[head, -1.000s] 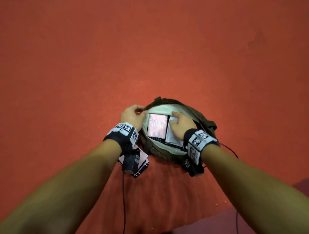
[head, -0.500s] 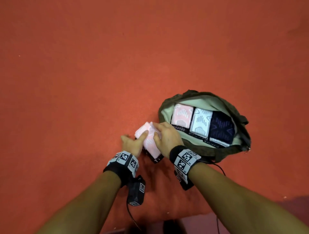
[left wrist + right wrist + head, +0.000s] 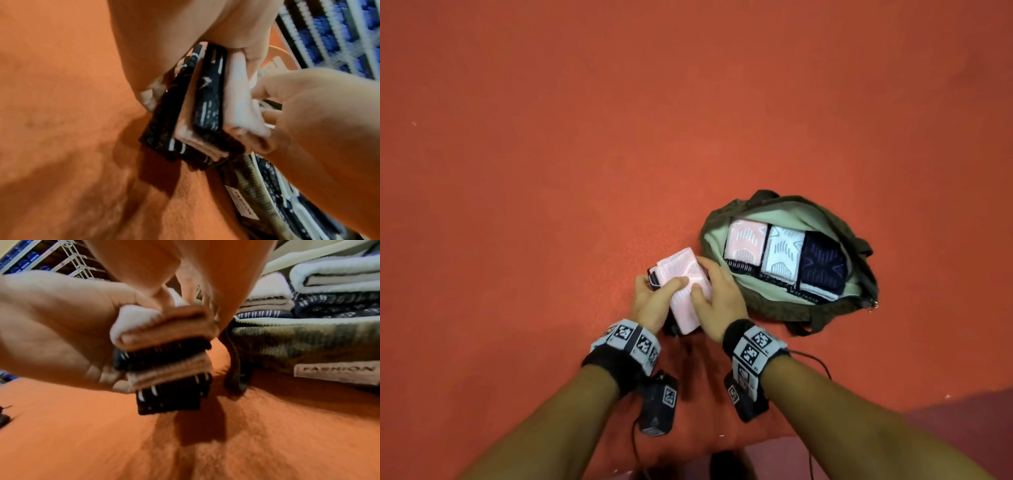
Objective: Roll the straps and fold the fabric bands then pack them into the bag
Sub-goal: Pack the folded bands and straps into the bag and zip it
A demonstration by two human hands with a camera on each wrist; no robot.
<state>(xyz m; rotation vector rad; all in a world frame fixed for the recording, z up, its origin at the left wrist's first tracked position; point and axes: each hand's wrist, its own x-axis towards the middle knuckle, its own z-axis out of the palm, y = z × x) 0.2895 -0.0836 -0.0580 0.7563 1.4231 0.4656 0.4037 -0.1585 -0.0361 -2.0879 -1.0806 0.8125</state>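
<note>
Both hands grip one folded pink band [image 3: 683,284] – left hand [image 3: 654,301] and right hand [image 3: 717,294] pinch its sides just above the tabletop [image 3: 517,205], beside the open bag [image 3: 859,260] (three bands already inside). Keep the layers squeezed flat – lower it into a free gap.

My pink band [image 3: 683,287] has black-and-white striped edges; the olive bag [image 3: 828,310] has pale green lining, on orange cloth [image 3: 585,137].
</note>
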